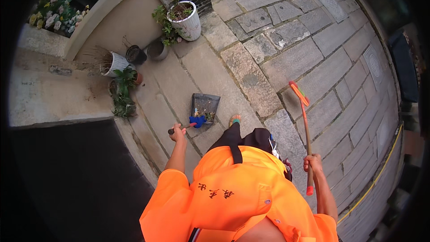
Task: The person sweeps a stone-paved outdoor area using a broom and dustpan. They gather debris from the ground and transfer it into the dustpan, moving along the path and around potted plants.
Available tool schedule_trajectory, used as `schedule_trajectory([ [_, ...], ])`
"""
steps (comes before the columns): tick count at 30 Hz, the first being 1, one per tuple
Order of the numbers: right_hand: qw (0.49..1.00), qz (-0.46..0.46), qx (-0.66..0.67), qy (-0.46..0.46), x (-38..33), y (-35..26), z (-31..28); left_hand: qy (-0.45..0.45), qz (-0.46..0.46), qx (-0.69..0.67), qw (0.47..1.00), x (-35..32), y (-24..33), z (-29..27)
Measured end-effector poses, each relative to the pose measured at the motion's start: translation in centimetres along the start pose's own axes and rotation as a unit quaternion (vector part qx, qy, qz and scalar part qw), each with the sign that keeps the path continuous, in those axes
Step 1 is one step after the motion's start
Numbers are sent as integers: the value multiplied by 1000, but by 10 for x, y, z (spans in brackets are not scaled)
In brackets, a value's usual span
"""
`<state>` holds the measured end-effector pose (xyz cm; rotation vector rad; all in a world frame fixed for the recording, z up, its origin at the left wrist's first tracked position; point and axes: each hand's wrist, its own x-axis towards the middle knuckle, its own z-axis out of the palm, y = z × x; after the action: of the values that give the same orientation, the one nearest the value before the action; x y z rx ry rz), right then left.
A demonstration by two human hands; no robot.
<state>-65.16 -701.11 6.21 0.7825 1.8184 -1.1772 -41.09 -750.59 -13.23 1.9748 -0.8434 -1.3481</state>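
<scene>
The dustpan (204,106) is held flat on the stone paving (277,58), mouth toward twelve o'clock, its handle clenched in the left hand (178,132), seemingly so litter stays inside. The broom (304,125) is grasped by the right hand (313,163), its long axis running toward twelve o'clock, head resting on the paving.

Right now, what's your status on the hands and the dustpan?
Left hand gripping the dustpan handle, pan flat on the paving with litter in it. Right hand holding the broom upright, clear of the pan. Potted plants to the left, apart.
</scene>
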Motion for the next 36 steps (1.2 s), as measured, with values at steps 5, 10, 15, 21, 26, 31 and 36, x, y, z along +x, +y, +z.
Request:
schedule_trajectory([
  [5,996,72,53,12,44,-33,-30,-57,20,10,998,-23,35,101],
  [10,973,199,105,-52,127,-39,-72,-70,22,3,997,-42,48,190],
  [15,995,84,-4,-60,160,-127,-55,-6,28,-26,999,-69,76,282],
  [21,989,-11,-103,-103,215,-237,-59,24,46,-24,998,-118,102,391],
  [26,986,-50,-126,-99,246,-307,-85,-17,38,-6,999,-138,112,461],
  [31,983,-61,-148,-92,294,-368,-91,-41,18,-11,999,-146,117,555],
  [36,967,-91,-214,-106,367,-458,-62,-58,36,38,997,-160,137,659],
])
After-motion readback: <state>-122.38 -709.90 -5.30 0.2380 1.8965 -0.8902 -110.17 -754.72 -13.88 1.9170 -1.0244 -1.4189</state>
